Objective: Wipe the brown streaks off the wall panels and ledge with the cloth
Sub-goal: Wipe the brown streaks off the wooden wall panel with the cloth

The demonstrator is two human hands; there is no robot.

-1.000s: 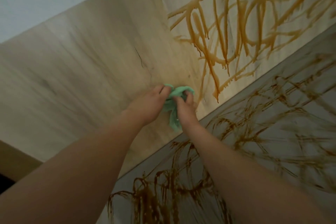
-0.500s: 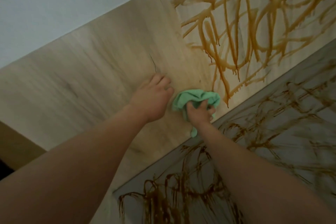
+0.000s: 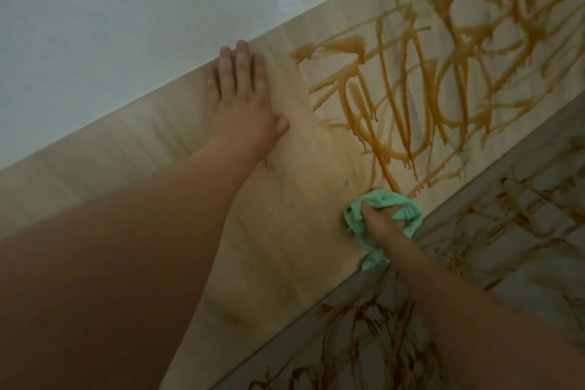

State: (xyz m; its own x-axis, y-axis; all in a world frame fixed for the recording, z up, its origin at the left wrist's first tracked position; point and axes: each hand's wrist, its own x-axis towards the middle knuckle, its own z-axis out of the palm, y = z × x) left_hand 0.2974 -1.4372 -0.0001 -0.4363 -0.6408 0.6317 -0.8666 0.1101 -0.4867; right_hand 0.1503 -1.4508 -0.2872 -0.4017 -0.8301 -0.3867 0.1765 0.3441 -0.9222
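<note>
right hand [image 3: 384, 225] is bunched round the green cloth [image 3: 405, 201], grip clenched on the wad, pressing it to the wood panel [image 3: 285, 231] right at the bottom edge, where it meets the grey ledge [image 3: 506, 231]. the cloth sits at the lowest drips of the brown streaks [image 3: 408, 95], which loop thick across the panel to the right. the wood left of the cloth looks mostly clean, with a faint tan smear. darker streaks cross the ledge, untouched by the look of it.

to do this stroke well, i'd say press firm and sweep up and right into those loops. then turn the wad to a fresh face, so it lifts the stuff rather than spreads it.

left hand [image 3: 243, 98] lies flat high on the panel, by its top edge under the white wall [image 3: 126, 25]. fingers are straight and together, thumb out, grip released and holding nothing. a brace, i judge. both forearms reach out long, the right one coming in low over the ledge.
</note>
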